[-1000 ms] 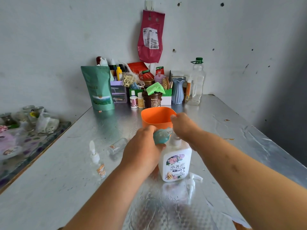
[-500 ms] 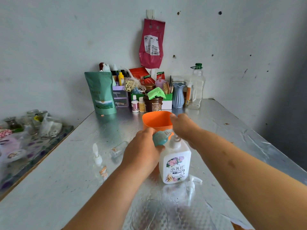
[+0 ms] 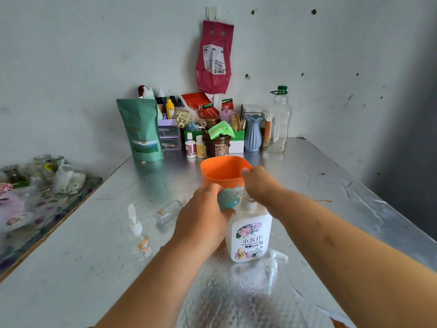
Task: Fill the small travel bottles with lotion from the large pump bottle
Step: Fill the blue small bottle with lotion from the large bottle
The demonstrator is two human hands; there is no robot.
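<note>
So, left hand (image 3: 203,218) is wrapped tight round a teal bulb (image 3: 227,199), fingers and thumb closed on it, and holds it just above the neck of the large pump bottle (image 3: 251,235). The bulb's clear tip points toward the bottle's mouth. Whether the tip is inside, can't tell, since the right hand (image 3: 261,184) covers that spot. That hand sits over the bottle's neck from the right, fingers bent down, thumb up by the rim of the orange cup (image 3: 220,172). What it grips, if anything, is hidden, so can't tell.

The bottle stands upright on the foil-covered table (image 3: 94,268), white, floral label to the camera, pump off. The pump head (image 3: 273,262) lies flat just beside the bottle's base, on its right. The cup stands right behind the bottle.

Left of the bottle:
- The lying travel bottle (image 3: 168,211) is clear, on its side, and the nearer one.
- The upright travel bottle (image 3: 139,235) is clear with a white top, farther left.

The green pouch (image 3: 142,131) stands well behind the bottle to its left, at the wall.
</note>
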